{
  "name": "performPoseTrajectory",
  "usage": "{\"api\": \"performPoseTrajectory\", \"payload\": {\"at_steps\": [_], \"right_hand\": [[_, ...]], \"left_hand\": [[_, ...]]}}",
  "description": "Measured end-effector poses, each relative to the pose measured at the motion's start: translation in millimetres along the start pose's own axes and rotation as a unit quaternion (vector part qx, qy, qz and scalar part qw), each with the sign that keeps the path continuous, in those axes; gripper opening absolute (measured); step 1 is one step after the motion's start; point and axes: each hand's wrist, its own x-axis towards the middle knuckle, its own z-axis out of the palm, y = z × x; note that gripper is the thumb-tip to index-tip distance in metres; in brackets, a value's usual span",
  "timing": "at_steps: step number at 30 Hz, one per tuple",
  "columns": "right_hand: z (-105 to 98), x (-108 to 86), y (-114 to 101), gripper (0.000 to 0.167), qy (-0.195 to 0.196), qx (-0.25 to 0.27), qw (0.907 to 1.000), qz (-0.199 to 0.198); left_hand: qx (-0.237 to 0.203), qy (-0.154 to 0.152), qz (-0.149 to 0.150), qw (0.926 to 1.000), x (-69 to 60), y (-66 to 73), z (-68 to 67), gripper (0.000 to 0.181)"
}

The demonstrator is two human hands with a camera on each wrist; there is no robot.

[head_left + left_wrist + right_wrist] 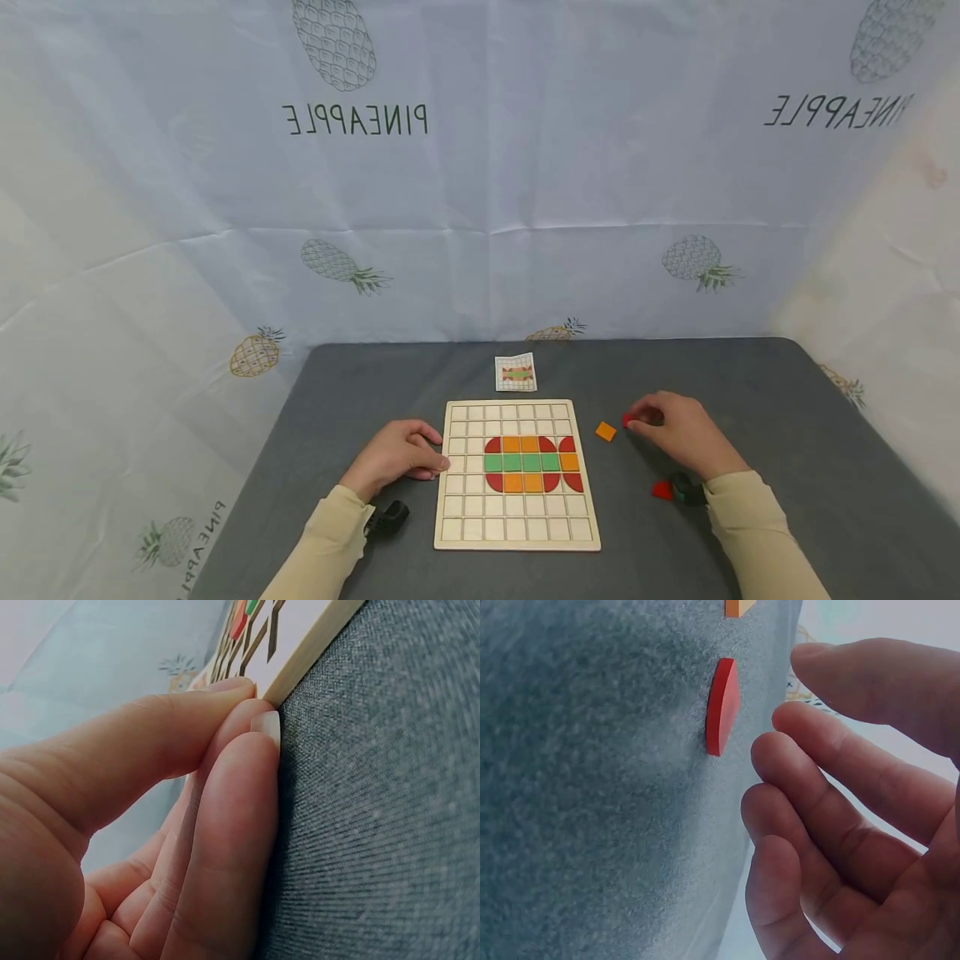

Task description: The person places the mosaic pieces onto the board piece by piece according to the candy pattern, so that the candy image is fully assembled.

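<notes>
The wooden grid board (453, 507) lies flat on the table with red, orange and green flat pieces in its middle and right cells. My left hand (393, 454) pinches the board's left edge, thumb on top and a fingertip against its side. To the right of the board, my right hand (684, 429) hovers by a red curved-edge piece (724, 709). Its fingers (780, 754) are loosely bent, and a gap shows between them and that piece. An orange square piece (606, 432) lies between the board and the right hand.
Another red piece (662, 491) lies near the right wrist, beside a dark wrist-worn device (686, 490). A small printed pattern card (516, 385) lies behind the board. The dark grey table (375, 375) meets a pale pineapple-print cloth (487, 283) at the back.
</notes>
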Motion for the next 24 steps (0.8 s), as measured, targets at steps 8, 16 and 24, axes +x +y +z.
{"api": "performPoseTrajectory", "payload": {"at_steps": [8,16,24], "right_hand": [[-2.8,1.8,2.6,0.015,-0.004,-0.007,0.9999,0.012],[-5.0,-3.6,3.8,0.017,-0.016,-0.004,0.9997,0.019],[-9.4,-29.6,9.4,0.015,-0.041,-0.012,0.9990,-0.015]], "left_hand": [[0.008,0.007,-0.004,0.9999,2.2,-1.0,0.5,0.048],[-0.001,0.002,-0.004,1.0000,1.2,-1.0,0.9,0.049],[0.003,0.006,0.000,1.0000,-0.6,-2.0,0.1,0.049]]}}
